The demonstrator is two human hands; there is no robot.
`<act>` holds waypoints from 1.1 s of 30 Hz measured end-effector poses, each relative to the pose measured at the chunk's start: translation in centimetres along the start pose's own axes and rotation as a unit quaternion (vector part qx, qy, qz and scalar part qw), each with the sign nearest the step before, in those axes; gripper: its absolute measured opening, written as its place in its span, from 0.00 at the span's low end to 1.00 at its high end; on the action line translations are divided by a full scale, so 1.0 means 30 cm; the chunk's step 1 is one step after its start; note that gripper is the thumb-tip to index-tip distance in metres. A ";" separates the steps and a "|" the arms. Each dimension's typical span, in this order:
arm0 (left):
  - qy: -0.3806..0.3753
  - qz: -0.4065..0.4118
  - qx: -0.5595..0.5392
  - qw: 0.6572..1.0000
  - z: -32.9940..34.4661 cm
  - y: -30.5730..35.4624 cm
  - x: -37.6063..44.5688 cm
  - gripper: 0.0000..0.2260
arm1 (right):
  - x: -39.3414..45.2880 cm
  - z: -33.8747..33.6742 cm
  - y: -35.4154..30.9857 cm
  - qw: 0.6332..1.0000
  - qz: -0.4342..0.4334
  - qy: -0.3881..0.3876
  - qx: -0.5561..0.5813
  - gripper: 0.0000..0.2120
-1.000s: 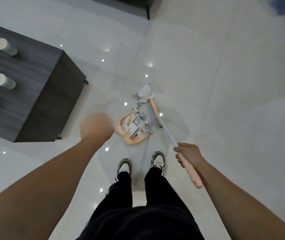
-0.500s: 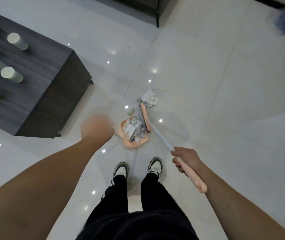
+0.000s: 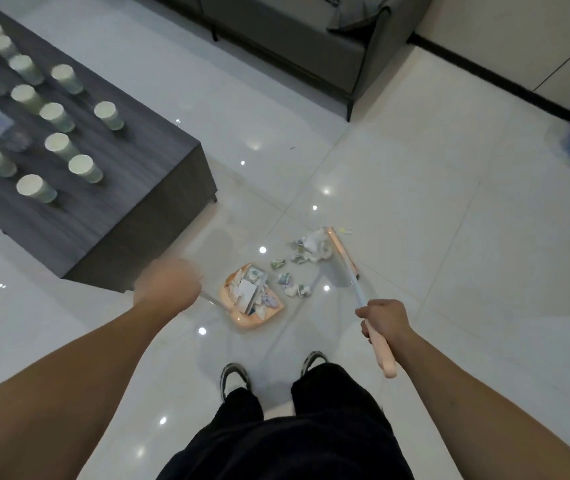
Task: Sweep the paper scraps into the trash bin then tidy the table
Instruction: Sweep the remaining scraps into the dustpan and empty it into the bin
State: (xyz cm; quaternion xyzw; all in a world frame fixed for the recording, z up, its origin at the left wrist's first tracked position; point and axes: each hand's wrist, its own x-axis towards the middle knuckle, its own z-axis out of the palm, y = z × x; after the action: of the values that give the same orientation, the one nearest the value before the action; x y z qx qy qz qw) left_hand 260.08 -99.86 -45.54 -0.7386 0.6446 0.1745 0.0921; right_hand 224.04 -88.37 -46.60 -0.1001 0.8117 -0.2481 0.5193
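Sweeping paper scraps (image 3: 302, 259) into the dustpan (image 3: 252, 301).

Best done with short, low strokes toward the pan mouth, pan kept flat. Right hand (image 3: 384, 318) wrapped around the broom (image 3: 353, 282); left hand (image 3: 169, 289) fisted, apparently on the pan's handle. Scraps on the floor between broom head and pan, well apart from both hands.

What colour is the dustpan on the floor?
Peach-orange; the dustpan shows best in the head view.

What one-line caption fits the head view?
Right hand sweeps paper scraps with broom toward dustpan.
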 end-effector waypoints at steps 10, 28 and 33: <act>-0.020 -0.052 0.021 0.998 0.082 0.090 0.048 0.11 | 0.471 -0.032 -0.326 0.998 -0.012 -0.032 -0.060 0.07; -0.004 -0.034 0.017 0.999 0.025 0.193 0.194 0.03 | 0.321 0.126 -0.116 0.956 0.099 -0.230 -0.151 0.11; 0.011 -0.009 0.015 1.000 0.031 0.114 0.189 0.04 | 0.214 0.189 -0.024 0.956 0.165 -0.238 -0.049 0.11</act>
State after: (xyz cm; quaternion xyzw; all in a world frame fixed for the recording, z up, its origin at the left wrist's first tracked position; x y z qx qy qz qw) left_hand 257.20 -105.24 -48.23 -0.7448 0.6413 0.1563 0.0979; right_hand 226.21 -93.38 -53.23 -0.0462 0.6809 -0.0882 0.7256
